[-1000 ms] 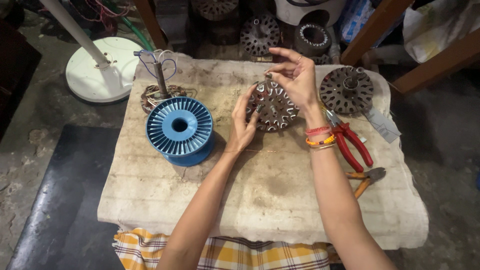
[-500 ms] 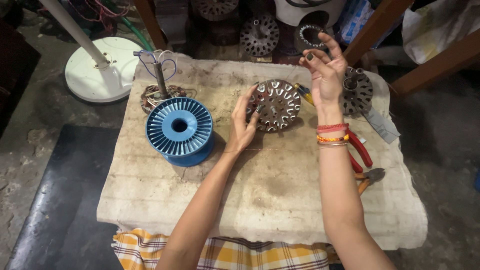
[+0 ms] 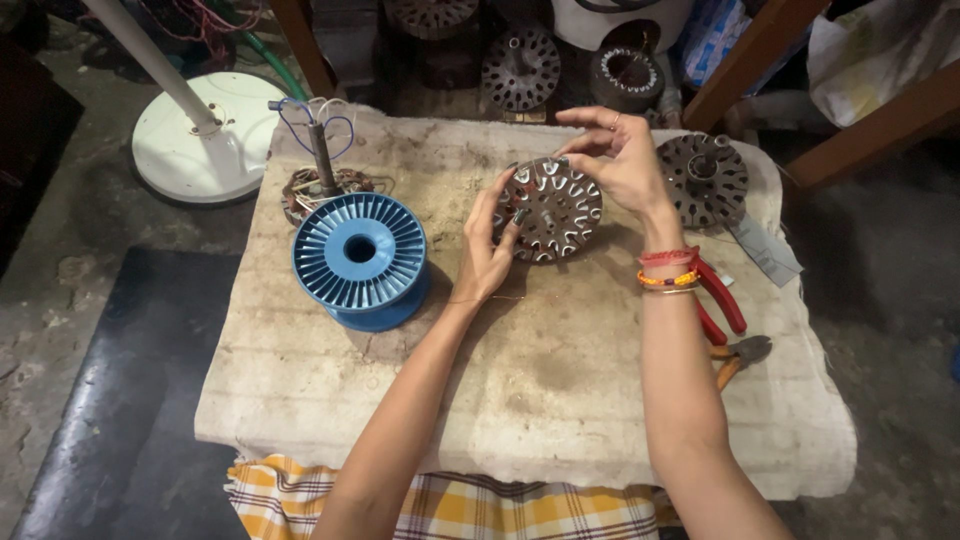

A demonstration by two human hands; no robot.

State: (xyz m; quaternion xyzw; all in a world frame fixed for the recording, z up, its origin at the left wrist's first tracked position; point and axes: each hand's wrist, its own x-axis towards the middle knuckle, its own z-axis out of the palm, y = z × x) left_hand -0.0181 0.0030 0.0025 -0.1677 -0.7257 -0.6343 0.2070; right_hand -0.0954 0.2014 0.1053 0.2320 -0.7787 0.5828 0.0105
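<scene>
Head view: both hands (image 3: pixel 487 250) (image 3: pixel 620 160) apparently touch one slotted stator (image 3: pixel 551 208); one blue spool (image 3: pixel 360 260).

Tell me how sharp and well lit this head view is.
Head view: table evenly lit, soft shadows; left hand and right hand on the stator are sharp; spool crisp; floor corners fall dark; wide-lens bending at the edges.

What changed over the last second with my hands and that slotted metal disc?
The right hand swung out to the far right, then came back over the slotted metal disc, fingers pinched above its top edge. The left hand stayed on the disc's left rim. The blue spool, red pliers and second disc kept their places.
</scene>
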